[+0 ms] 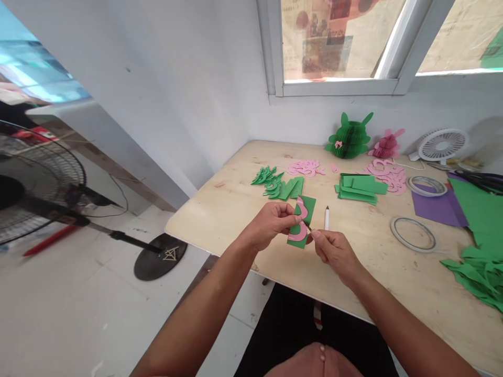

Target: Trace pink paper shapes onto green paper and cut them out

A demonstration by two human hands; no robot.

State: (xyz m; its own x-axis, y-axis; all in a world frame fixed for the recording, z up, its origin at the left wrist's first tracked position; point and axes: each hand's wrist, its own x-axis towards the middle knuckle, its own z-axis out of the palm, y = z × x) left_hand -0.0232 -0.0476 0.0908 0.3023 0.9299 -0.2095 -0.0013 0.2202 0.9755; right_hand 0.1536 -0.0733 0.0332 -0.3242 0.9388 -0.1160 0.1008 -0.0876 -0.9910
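Observation:
My left hand [273, 222] pinches a green paper strip [310, 205] with a curvy pink paper cutout [298, 233] lying flat on it, its thumb over the cutout's middle. My right hand [336, 254] is closed on a slim, dark-tipped tool [308, 228], like a pen, mostly hidden by the fingers. Its tip meets the edge of the cutout. Just beyond the right hand, a white pen-like stick [327, 218] with a dark end lies on the table. Green paper strips [291, 188] and curved green cutouts [269, 179] lie beyond the left hand.
On the table [220, 209] are pink cutouts [306, 167], stacked green strips [359, 187], tape rolls [413, 234], purple paper [436, 207], scissors [481, 180] and green scraps [479, 275]. Behind stand two paper figures [351, 139] and a small white fan [442, 145]. A floor fan [35, 188] stands left.

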